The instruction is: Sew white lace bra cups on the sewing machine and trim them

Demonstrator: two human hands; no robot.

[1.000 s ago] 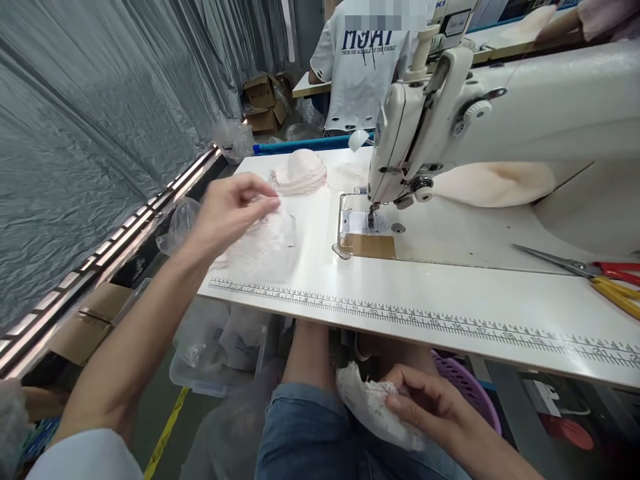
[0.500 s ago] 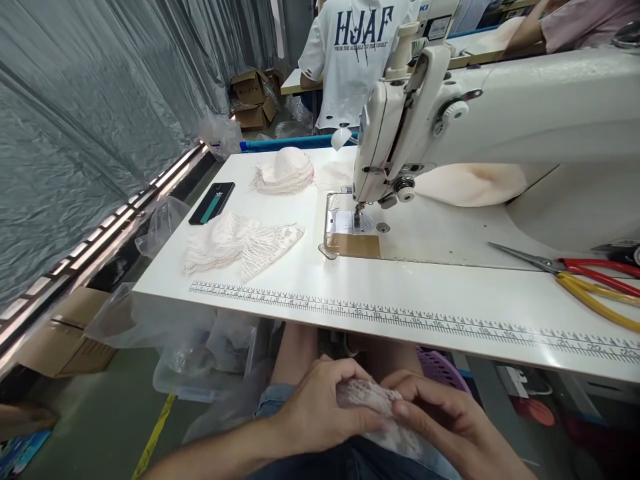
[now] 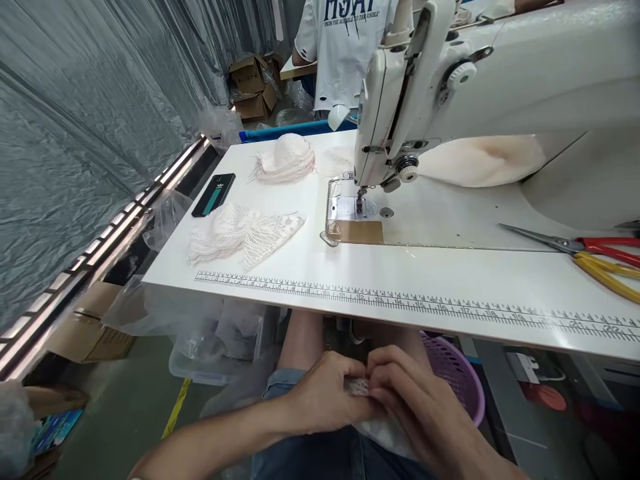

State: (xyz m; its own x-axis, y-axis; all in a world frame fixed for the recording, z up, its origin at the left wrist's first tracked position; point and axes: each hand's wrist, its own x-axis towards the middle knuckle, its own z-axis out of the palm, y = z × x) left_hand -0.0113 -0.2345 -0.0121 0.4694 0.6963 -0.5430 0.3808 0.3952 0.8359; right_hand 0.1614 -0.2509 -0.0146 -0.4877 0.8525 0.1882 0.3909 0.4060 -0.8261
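Observation:
Over my lap, below the table edge, both hands pinch a piece of white lace fabric [image 3: 356,385]. My left hand [image 3: 327,393] grips it from the left with thumb and fingers closed. From the other side my right hand [image 3: 407,390] presses its fingertips onto the lace, close against the left hand. Most of the lace is covered by the fingers, and a pale part hangs below them. On the table in front lie a stack of white lace pieces [image 3: 223,233] with one patterned lace piece [image 3: 273,237] beside it, and a stack of pale cups [image 3: 287,160].
A white sewing machine [image 3: 385,127] stands on the table [image 3: 310,267], with pale fabric [image 3: 480,160] behind its needle. Scissors [image 3: 575,247] lie at right, a phone [image 3: 214,195] at left. A purple basket [image 3: 460,380] is beneath; a person [image 3: 345,53] sits beyond.
My right hand has moved in against my left, and the lace is now more covered by the fingers. The view has shifted, so the table and machine sit slightly higher.

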